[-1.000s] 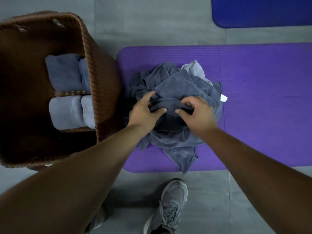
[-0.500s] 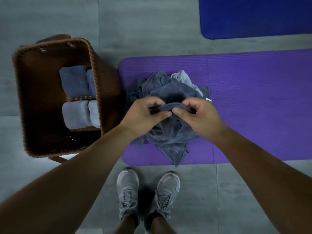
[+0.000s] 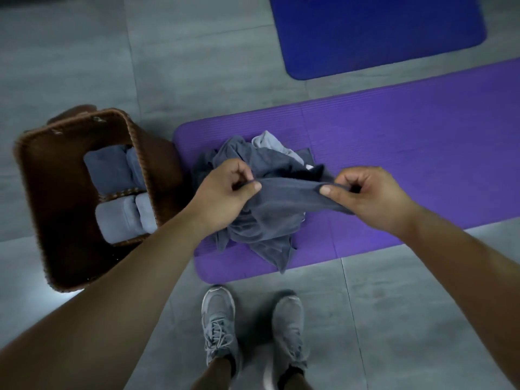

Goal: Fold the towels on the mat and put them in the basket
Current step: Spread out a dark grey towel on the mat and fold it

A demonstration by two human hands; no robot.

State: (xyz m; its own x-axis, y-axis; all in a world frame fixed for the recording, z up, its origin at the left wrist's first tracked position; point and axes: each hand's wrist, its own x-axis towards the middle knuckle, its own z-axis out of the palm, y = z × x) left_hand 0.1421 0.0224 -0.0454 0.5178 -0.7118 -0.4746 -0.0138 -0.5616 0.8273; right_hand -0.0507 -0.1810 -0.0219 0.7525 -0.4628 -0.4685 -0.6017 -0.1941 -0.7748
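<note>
Hands: left hand (image 3: 225, 192) and right hand (image 3: 365, 195) are each pinching the dark towel's (image 3: 281, 204) edge, centre frame.
Basket (image 3: 36, 192): is holding 4 folded towels (image 3: 118, 198), left.

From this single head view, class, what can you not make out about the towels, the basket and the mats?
1. Head view: how many towels form the pile, crumpled and partly behind the left hand, right hand and pinched dark towel.
2. Head view: the basket's near floor, in shadow behind the left forearm.
3. Head view: length of the purple mat and blue mat, cut by frame edges.
</note>
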